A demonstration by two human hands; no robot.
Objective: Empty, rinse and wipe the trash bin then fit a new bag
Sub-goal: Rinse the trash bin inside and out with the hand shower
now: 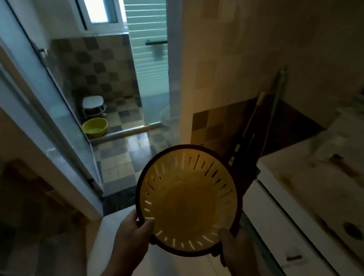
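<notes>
Bin [189, 200], round and slotted, sits gripped by both hands. Left hand [131, 230] and right hand [233, 244] curl fingers round its near rim, thumbs inside. Basin [94, 127] lies beyond the doorway.

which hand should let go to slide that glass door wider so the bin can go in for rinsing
Left, probably. The left hand grips the trash bin rim on the side nearest the glass door; the right hand holds the far rim, beside the white cabinet.
</notes>
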